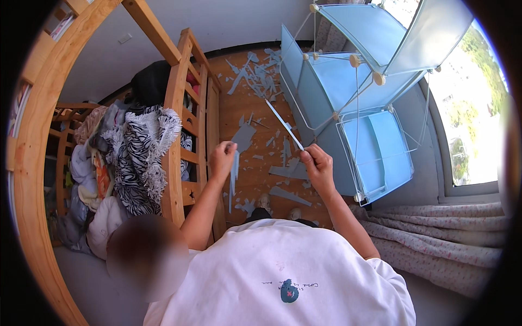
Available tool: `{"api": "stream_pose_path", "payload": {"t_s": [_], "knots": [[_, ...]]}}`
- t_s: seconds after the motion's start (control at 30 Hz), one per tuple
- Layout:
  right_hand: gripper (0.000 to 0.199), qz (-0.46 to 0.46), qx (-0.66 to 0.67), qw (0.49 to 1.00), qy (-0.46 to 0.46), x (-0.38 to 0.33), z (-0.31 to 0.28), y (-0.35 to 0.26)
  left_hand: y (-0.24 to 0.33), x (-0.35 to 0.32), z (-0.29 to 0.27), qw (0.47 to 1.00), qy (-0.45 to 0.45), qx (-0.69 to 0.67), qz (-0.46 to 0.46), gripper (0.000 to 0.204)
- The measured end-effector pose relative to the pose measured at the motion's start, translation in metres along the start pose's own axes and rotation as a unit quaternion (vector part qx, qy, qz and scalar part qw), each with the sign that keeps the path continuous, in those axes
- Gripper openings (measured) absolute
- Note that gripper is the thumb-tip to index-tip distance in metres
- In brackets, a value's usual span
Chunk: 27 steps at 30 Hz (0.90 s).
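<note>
My right hand (318,168) is closed round the near end of a thin white rod (284,124), which slants away up and to the left. Its far end hangs over the floor, near a heap of pale blue-grey scraps (261,76). To the left, close to the wooden rail, my left hand (222,159) pinches a narrow blue-grey strip (234,176) that dangles downward. Whether the strip is film or thin sheet, I cannot tell. Between the hands, more torn pieces lie below, among them a broad piece (243,137).
A wooden bed frame (176,98) stands at left, beside piled clothes and a zebra-patterned fringed cloth (142,152). On the right is a light blue panelled rack (326,103) with white rods and round joints. Behind it are a window (462,114) and a patterned curtain (435,225).
</note>
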State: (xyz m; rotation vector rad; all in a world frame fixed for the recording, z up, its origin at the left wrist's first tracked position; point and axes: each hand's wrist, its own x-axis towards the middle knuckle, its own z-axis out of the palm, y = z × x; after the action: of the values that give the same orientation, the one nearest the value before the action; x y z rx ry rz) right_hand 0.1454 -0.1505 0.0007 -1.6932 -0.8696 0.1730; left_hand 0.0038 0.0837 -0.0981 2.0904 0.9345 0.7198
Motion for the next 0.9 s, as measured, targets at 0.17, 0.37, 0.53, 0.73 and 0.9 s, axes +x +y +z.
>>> {"api": "stream_pose_path", "payload": {"t_s": [0.17, 0.37, 0.53, 0.73, 0.9], "knots": [[0.005, -0.046, -0.049, 0.997, 0.031, -0.007, 0.020, 0.005, 0.109, -0.023, 0.013, 0.945, -0.231, -0.169, -0.156, 0.054], [0.006, -0.085, -0.083, 0.993, 0.027, -0.013, 0.034, 0.012, 0.146, -0.028, 0.018, 0.913, -0.256, -0.256, -0.186, 0.028], [0.005, -0.045, -0.051, 0.997, 0.021, -0.016, 0.036, 0.018, 0.134, -0.031, 0.016, 0.832, -0.304, -0.364, -0.288, 0.016], [0.017, 0.026, 0.014, 0.998, 0.057, -0.010, 0.027, 0.009, 0.111, -0.040, 0.023, 0.865, -0.260, -0.353, -0.242, 0.008], [0.019, 0.024, 0.001, 0.998, 0.060, -0.006, 0.024, 0.005, 0.108, -0.038, 0.026, 0.904, -0.248, -0.269, -0.222, 0.008]]}}
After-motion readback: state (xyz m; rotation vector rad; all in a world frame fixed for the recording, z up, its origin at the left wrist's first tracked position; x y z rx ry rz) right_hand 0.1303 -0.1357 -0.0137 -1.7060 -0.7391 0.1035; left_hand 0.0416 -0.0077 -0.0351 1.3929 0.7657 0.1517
